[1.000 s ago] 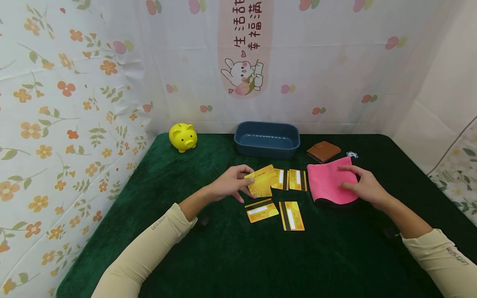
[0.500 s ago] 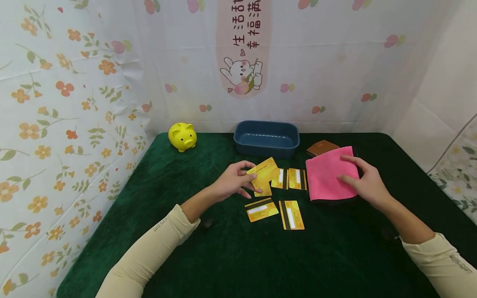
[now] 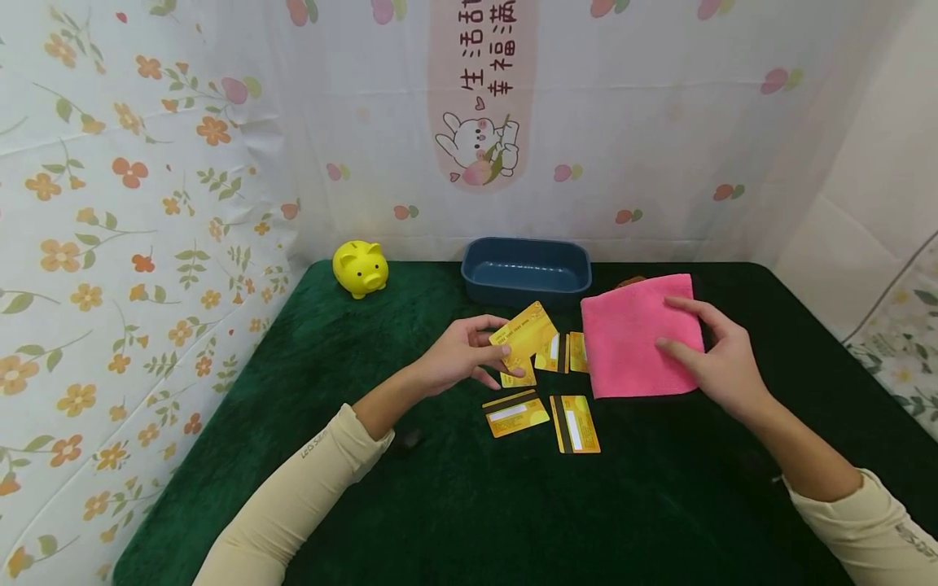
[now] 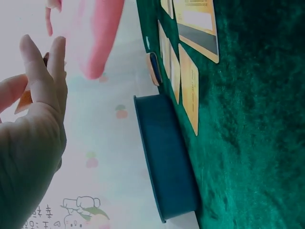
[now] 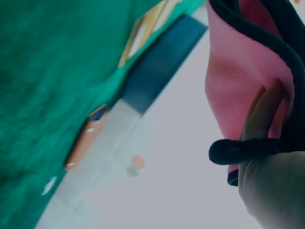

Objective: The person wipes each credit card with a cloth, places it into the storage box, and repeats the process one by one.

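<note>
My left hand point(image 3: 469, 354) pinches a gold bank card point(image 3: 533, 327) by its near corner, holding it raised and tilted over the other cards. Another gold card point(image 3: 517, 376), face up on the table, is partly covered by it. My right hand point(image 3: 721, 350) grips the right edge of a pink cloth point(image 3: 641, 342), thumb and fingers on its front. Dark edging point(image 5: 286, 52) borders this cloth in the right wrist view, where it hangs raised above the table. Its left edge overlaps a face-down card point(image 3: 577, 354). More cards lie face down nearby, one point(image 3: 516, 413) with its stripe across the top.
Behind the cards stands a blue rectangular bin point(image 3: 526, 281). A yellow piggy bank point(image 3: 360, 270) is at the back left of the green-covered table point(image 3: 410, 521). The brown wallet point(image 5: 85, 143) is mostly hidden behind the cloth in the head view. Patterned curtains enclose the back and sides.
My right hand has lifted the pink cloth and brought it leftward, so it now covers most of the wallet. The left hand has raised its card slightly and moved it right, uncovering the card beneath.
</note>
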Demonstrator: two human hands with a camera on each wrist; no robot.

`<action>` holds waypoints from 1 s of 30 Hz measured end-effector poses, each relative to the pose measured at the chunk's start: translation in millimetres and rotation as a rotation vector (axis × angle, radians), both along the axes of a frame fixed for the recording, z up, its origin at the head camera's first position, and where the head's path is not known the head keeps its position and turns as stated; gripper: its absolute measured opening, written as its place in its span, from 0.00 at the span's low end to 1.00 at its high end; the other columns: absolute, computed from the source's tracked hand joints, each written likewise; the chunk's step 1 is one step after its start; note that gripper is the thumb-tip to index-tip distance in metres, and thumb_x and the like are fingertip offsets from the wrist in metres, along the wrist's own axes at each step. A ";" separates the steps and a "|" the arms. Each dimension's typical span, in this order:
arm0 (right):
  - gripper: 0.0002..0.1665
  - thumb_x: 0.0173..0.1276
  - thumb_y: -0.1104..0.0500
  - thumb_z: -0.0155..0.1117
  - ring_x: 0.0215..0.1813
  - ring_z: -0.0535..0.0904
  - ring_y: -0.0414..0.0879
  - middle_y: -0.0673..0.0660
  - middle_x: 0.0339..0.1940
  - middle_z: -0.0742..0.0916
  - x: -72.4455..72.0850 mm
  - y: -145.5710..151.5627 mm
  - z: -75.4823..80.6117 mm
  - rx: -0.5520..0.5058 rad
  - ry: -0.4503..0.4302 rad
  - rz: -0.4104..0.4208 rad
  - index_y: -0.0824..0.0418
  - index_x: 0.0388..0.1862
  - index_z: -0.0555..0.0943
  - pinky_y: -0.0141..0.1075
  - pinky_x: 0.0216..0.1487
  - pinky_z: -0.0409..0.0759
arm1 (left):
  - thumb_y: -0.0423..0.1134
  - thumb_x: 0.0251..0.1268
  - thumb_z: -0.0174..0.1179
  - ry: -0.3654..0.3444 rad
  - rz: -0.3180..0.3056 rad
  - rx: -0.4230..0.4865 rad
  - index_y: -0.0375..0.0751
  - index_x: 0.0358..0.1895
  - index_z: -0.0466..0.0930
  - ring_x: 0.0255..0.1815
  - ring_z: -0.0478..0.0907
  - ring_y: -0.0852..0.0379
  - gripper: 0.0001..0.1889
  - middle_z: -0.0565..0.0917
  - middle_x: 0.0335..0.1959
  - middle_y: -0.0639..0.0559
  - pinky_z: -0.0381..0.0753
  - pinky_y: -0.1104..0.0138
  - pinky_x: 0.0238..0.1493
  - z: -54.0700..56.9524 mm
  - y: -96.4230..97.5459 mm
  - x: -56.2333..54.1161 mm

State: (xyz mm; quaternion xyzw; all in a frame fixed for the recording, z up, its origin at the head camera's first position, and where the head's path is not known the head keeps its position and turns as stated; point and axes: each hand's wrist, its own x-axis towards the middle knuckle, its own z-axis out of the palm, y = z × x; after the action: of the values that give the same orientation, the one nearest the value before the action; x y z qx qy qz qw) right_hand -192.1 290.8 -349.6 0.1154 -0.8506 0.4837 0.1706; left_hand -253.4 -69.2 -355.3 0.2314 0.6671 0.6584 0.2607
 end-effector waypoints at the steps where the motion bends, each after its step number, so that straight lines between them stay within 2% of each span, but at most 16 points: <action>1: 0.33 0.68 0.66 0.66 0.32 0.82 0.37 0.47 0.48 0.77 2.3 -3.9 2.1 -0.005 0.015 -0.001 0.57 0.71 0.71 0.29 0.31 0.84 | 0.31 0.74 0.55 0.009 -0.002 -0.001 0.37 0.68 0.67 0.46 0.86 0.45 0.22 0.83 0.54 0.37 0.87 0.61 0.35 0.2 -0.2 0.2; 10: 0.34 0.63 0.74 0.66 0.41 0.80 0.37 0.46 0.49 0.78 16.2 -37.4 14.2 -0.011 0.139 0.063 0.63 0.69 0.72 0.25 0.36 0.83 | 0.31 0.73 0.57 0.151 -0.018 0.016 0.34 0.66 0.72 0.42 0.87 0.48 0.21 0.85 0.50 0.38 0.87 0.63 0.31 5.9 -0.3 6.9; 17: 0.41 0.58 0.77 0.68 0.43 0.80 0.38 0.45 0.51 0.78 27.5 -58.1 19.1 0.007 0.190 0.106 0.62 0.70 0.70 0.24 0.38 0.82 | 0.31 0.73 0.56 0.184 -0.040 0.097 0.35 0.68 0.69 0.44 0.87 0.44 0.22 0.84 0.52 0.36 0.87 0.63 0.33 6.1 1.2 11.9; 21: 0.47 0.54 0.78 0.69 0.44 0.79 0.37 0.43 0.53 0.77 31.2 -64.5 22.7 0.023 0.221 0.100 0.61 0.73 0.67 0.22 0.39 0.81 | 0.29 0.73 0.56 0.201 0.001 0.129 0.37 0.69 0.66 0.42 0.87 0.44 0.24 0.83 0.53 0.35 0.87 0.62 0.34 6.3 3.4 14.1; 26: 0.47 0.54 0.79 0.69 0.44 0.79 0.36 0.43 0.52 0.78 35.1 -68.9 24.9 0.010 0.218 0.096 0.61 0.73 0.67 0.22 0.40 0.81 | 0.28 0.72 0.56 0.201 0.082 0.183 0.36 0.66 0.66 0.41 0.88 0.45 0.22 0.81 0.57 0.35 0.87 0.62 0.34 6.6 8.1 15.5; 30: 0.47 0.53 0.79 0.69 0.43 0.80 0.36 0.44 0.51 0.79 37.2 -71.6 24.7 0.005 0.231 0.104 0.62 0.72 0.67 0.23 0.40 0.81 | 0.26 0.71 0.57 0.207 0.088 0.204 0.34 0.68 0.65 0.42 0.87 0.44 0.24 0.78 0.61 0.37 0.87 0.61 0.37 6.1 10.2 16.1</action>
State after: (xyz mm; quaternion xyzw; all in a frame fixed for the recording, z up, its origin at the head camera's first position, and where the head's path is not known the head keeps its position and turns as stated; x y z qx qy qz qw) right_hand -154.9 219.2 -324.9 0.2149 -0.8193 0.4733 0.2419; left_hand -237.2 -59.0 -349.2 0.2936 0.6297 0.7062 0.1367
